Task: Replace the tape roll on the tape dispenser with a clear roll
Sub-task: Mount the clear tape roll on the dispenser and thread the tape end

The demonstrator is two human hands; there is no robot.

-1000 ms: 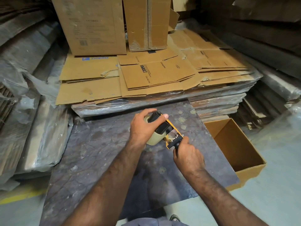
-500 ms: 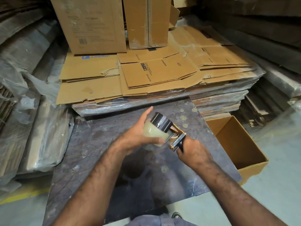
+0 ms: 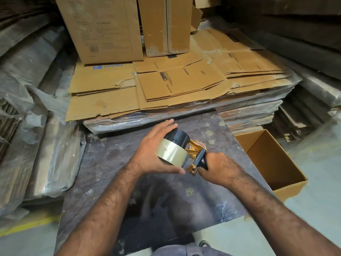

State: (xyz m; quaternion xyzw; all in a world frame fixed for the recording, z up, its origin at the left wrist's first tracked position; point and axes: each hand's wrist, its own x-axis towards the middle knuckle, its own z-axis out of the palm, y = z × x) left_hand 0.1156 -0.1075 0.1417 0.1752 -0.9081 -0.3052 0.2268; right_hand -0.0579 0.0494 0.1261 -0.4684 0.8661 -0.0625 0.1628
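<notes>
A clear tape roll [image 3: 172, 152] sits around the black hub [image 3: 180, 138] of a yellow and black tape dispenser [image 3: 195, 154], held above a dark table [image 3: 114, 163]. My left hand [image 3: 153, 154] wraps the roll from the left, thumb under it and fingers over the hub's far side. My right hand [image 3: 218, 168] is closed on the dispenser's black handle [image 3: 202, 161]. The roll covers only the near part of the hub; the hub's far end sticks out past it.
An open, empty cardboard box [image 3: 273, 163] stands on the floor right of the table. Flattened cartons wrapped in plastic [image 3: 166, 93] are stacked beyond the table, with upright boxes [image 3: 103, 30] behind. Plastic-covered bundles [image 3: 36, 145] crowd the left side.
My left hand shifted from covering the hub's top to cupping the roll from the side. The roll has slid along the hub and the dispenser has turned slightly.
</notes>
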